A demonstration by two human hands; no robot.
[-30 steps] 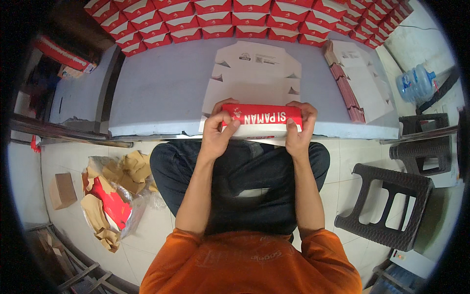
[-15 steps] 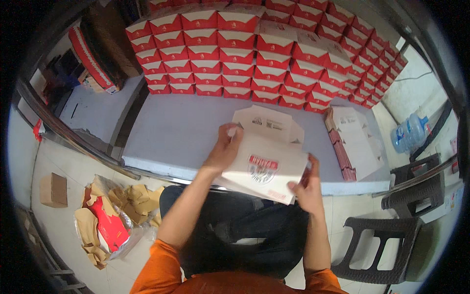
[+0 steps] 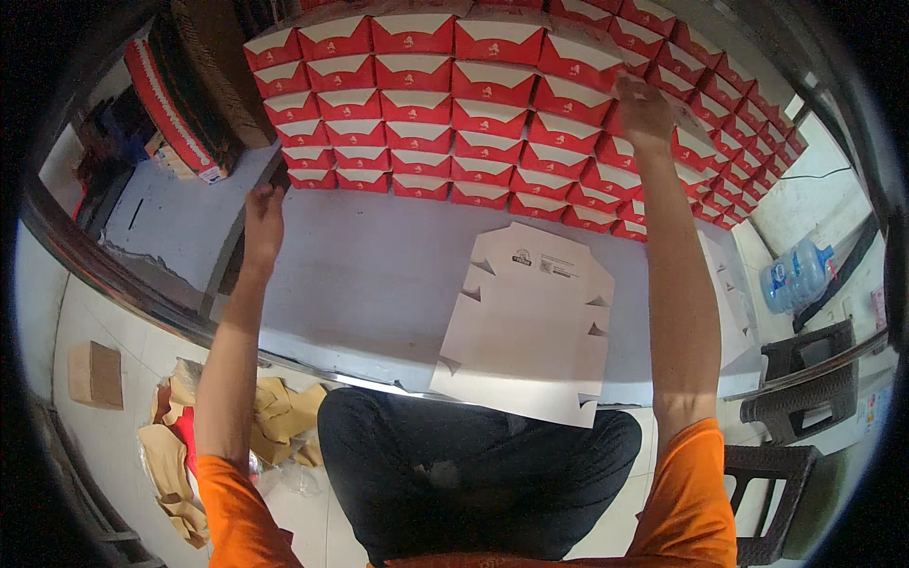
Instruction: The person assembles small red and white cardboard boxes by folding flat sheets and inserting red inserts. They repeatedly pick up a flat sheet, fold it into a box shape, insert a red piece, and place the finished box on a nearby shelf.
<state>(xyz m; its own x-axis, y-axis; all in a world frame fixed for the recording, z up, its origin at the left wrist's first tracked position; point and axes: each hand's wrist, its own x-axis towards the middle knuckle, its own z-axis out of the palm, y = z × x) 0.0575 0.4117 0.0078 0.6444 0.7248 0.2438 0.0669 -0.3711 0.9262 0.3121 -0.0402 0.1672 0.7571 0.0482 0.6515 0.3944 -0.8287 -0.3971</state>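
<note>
A flat white box blank (image 3: 530,322) with small dark print lies on the grey tabletop, its near end over the front edge. No hand touches it. My left hand (image 3: 265,227) is at the left, beside the gap between the two tabletops. Its fingers are loosely bent, and nothing shows in them. On the right, my right hand (image 3: 646,112) reaches to the stacked red-and-white boxes (image 3: 492,123). The fingers are somewhat apart at the face of a box in an upper row; whether they press on it I cannot tell.
More white blanks (image 3: 729,293) lie at the right, partly behind my right forearm. A blue water jug (image 3: 798,275) and dark stools (image 3: 805,379) stand beyond. Torn brown paper (image 3: 284,412) and a small brown carton (image 3: 95,375) lie on the floor at the left.
My hands have let go of the white printed blank and moved apart, left hand outward, right hand up to the boxes. One blank now lies flat, its printed logo out of sight.
</note>
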